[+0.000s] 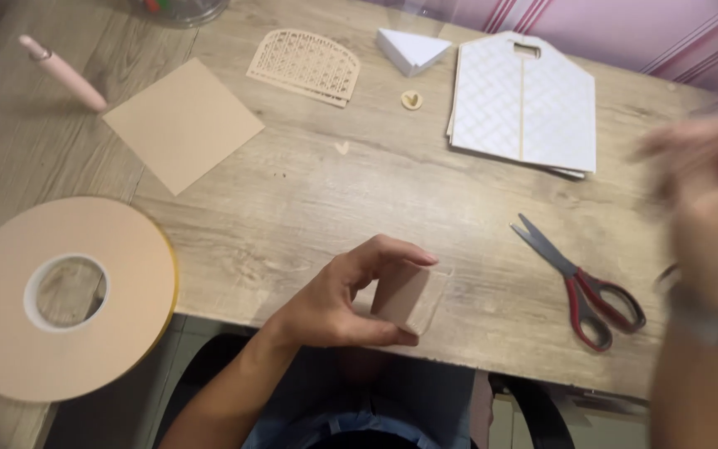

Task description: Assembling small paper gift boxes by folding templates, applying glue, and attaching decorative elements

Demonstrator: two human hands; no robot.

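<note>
**Small card pinched at the counter's edge**

While our left hand [338, 303] keeps its grip closed on a small beige card piece [409, 295], thumb below and fingers on top, the piece sits right at the near edge of the counter [309, 199]. Our right hand [712, 208] is raised and blurred, so we cannot tell its grip. Red-handled scissors [583, 287] lie between them; a big tape roll [64, 295] rests far left.

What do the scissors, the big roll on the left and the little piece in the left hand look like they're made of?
Scissors: grey metal blades with a dull sheen; red and grey handles, probably plastic.
Big roll: looks like tape wound flat, with a matte peach paper-like face, a white core and a yellowish edge.
Small piece in the left hand: seems to be clear, glossy plastic over a tan card; its edges look see-through, though blur leaves it uncertain.
</note>
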